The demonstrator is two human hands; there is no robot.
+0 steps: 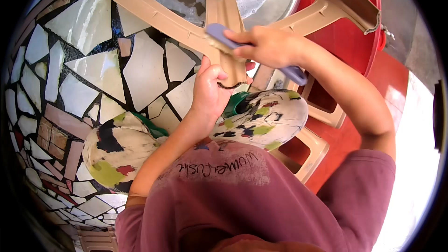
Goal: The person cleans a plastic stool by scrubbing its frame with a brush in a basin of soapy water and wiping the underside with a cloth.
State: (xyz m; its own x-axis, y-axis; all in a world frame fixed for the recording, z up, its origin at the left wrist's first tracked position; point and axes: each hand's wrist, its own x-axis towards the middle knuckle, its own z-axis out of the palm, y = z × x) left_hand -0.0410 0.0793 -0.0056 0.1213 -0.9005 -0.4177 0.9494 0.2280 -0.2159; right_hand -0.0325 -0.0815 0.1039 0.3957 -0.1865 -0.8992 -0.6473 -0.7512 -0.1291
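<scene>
A beige moulded plastic frame (154, 15), which looks like part of a chair or stool, spans the top of the view above a basin. My left hand (209, 86) is closed around the frame's near end, thumb on top. In my right hand (275, 46) is a scrub brush (219, 33) with a blue-purple handle and pale bristles. The bristles lie against the frame's near arm, just beyond my left hand. Part of the brush handle is hidden under my right fingers.
Behind the frame, a metal basin (291, 0) holds foamy water. A large red tub (345, 42) stands to the right. Beige plastic furniture (317, 151) sits by my right knee, over red floor. Broken white tiles (144, 70) pave the ground at left.
</scene>
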